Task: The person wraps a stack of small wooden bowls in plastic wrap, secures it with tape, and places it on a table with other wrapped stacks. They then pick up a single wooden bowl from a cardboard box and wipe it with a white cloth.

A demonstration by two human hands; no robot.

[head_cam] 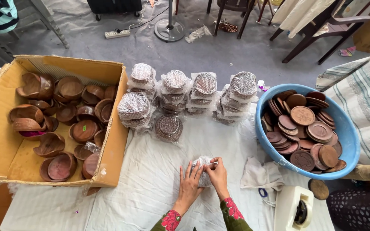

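Observation:
Both my hands meet over a small round bundle wrapped in clear plastic (202,170) on the white cloth (146,188). My left hand (189,185) lies flat against the bundle's left side with fingers spread. My right hand (217,175) pinches the wrap at the bundle's top right. The bundle is mostly hidden under my fingers. Behind it stand several stacks of similar plastic-wrapped brown discs (174,92).
A cardboard box (113,141) of brown wooden bowls sits at left. A blue basin (351,145) of carved brown wooden discs stands at right. A white tape dispenser (294,209), a folded rag (260,175) and a loose disc (318,189) lie at lower right. Chairs and a fan base stand beyond.

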